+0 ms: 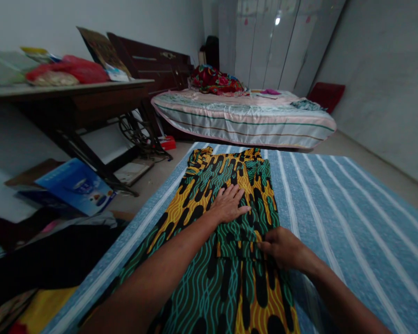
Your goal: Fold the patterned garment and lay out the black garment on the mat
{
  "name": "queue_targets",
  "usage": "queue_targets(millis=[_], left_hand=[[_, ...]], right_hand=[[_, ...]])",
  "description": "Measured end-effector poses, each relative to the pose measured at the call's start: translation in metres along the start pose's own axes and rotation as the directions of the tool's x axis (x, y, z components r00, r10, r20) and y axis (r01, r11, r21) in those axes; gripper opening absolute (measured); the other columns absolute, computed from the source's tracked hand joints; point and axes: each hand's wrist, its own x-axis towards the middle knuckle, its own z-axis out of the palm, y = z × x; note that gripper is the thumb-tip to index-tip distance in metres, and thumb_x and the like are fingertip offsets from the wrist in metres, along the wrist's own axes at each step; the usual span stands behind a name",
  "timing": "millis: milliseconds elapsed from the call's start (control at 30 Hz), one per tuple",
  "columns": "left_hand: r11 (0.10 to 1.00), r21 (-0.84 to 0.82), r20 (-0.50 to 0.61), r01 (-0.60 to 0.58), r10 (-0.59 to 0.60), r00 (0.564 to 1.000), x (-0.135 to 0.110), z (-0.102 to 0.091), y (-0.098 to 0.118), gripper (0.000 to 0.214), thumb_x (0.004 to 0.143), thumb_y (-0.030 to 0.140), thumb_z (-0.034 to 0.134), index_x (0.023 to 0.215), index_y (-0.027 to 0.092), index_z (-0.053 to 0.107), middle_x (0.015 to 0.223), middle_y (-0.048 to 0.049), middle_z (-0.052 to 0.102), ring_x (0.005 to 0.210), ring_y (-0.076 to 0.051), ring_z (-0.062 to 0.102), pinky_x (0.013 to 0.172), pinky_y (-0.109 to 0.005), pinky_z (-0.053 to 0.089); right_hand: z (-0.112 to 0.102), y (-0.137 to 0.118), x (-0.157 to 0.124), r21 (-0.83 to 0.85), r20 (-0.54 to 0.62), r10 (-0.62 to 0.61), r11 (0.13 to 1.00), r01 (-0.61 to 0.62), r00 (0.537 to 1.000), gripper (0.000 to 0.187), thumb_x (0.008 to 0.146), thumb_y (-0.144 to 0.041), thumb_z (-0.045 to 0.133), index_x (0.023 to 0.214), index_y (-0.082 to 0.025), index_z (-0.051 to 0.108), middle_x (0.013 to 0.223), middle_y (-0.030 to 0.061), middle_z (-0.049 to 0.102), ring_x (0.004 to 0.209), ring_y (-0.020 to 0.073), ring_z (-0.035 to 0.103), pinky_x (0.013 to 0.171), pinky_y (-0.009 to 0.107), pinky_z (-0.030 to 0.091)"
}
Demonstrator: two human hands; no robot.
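Observation:
A long garment printed in yellow, green and black lies spread lengthwise on a blue striped sheet. My left hand rests flat on the middle of the cloth, fingers stretched out and together. My right hand sits just to the right and nearer me, fingers curled onto the edge of a folded-over green part of the garment.
A bed with a striped cover and a red bundle stands beyond the sheet. A dark sewing table piled with bags is at the left, with a blue box beneath. White wardrobes line the back wall.

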Motion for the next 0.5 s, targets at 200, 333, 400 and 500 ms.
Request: queue_targets(millis=[200, 333, 400, 500], left_hand=[[1.0, 0.012, 0.007, -0.005, 0.005, 1.0, 0.001, -0.001, 0.001, 0.076, 0.087, 0.067, 0.024, 0.145, 0.018, 0.026, 0.153, -0.0128, 0.023, 0.142, -0.029, 0.015, 0.111, -0.051, 0.014], [1.0, 0.001, 0.015, -0.004, 0.004, 1.0, 0.0, -0.002, 0.001, 0.077, 0.087, 0.067, 0.024, 0.145, 0.017, 0.026, 0.154, -0.0134, 0.022, 0.142, -0.029, 0.015, 0.112, -0.051, 0.013], [1.0, -0.006, 0.019, -0.002, 0.002, 1.0, 0.0, -0.002, 0.001, 0.077, 0.086, 0.068, 0.023, 0.145, 0.017, 0.026, 0.154, -0.0131, 0.022, 0.142, -0.029, 0.015, 0.112, -0.051, 0.013], [1.0, -0.012, 0.018, 0.003, -0.003, 1.0, 0.001, -0.002, 0.001, 0.077, 0.086, 0.068, 0.024, 0.145, 0.018, 0.027, 0.154, -0.0125, 0.022, 0.142, -0.029, 0.015, 0.112, -0.051, 0.013]], right_hand=[[-0.003, -0.005, -0.006, -0.256, -0.13, -0.094, 0.965, 0.058, 0.987, 0.028, 0.082, -0.04, 0.054, 0.067, -0.018, 0.063, 0.065, 0.0036, 0.064, 0.059, 0.0135, 0.056, 0.051, 0.024, 0.028], [0.006, -0.005, -0.001, -0.156, -0.134, -0.058, 0.987, 0.037, 0.989, 0.031, 0.084, -0.041, 0.052, 0.063, -0.018, 0.058, 0.058, 0.0024, 0.061, 0.053, 0.0118, 0.055, 0.049, 0.023, 0.029], [0.009, -0.004, 0.001, 0.004, -0.071, -0.004, 1.0, 0.004, 0.997, 0.027, 0.085, -0.034, 0.049, 0.064, -0.019, 0.053, 0.048, -0.0014, 0.055, 0.044, 0.0103, 0.051, 0.044, 0.021, 0.03], [0.008, -0.004, 0.0, 0.237, 0.063, 0.042, 0.97, -0.055, 0.997, 0.027, 0.086, -0.032, 0.045, 0.062, -0.02, 0.047, 0.038, -0.0051, 0.048, 0.032, 0.0096, 0.043, 0.036, 0.02, 0.029]])
